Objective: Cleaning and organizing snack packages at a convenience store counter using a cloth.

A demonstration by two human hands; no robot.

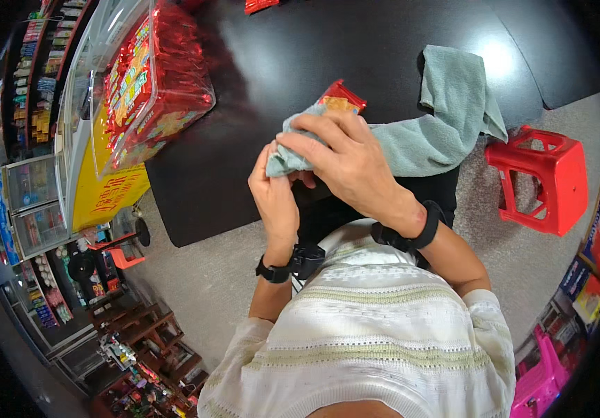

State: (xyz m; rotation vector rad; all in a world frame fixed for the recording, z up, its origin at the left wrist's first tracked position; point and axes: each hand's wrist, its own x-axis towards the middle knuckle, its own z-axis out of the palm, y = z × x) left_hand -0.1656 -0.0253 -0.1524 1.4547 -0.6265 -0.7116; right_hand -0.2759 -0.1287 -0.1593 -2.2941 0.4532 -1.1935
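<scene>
Both hands are on one end of a grey-green cloth towel [420,143] at the near edge of a black table [279,62]. My left hand [276,193] grips the bunched end from the left, its thumb and fingers closed on the cloth. Over the top of that end lies my right hand [344,157], fingers bent onto the fabric. A small red snack packet [346,97] shows just beyond my right fingers; its lower part is hidden by the hand and cloth. The rest of the towel trails to the right across the table edge, its far end folded on the tabletop.
A clear plastic bin of red snack packets [159,89] stands at the table's left. Another red packet [261,5] lies at the far edge. A red plastic stool [545,177] stands on the floor to the right. Shop shelves [49,68] line the left side.
</scene>
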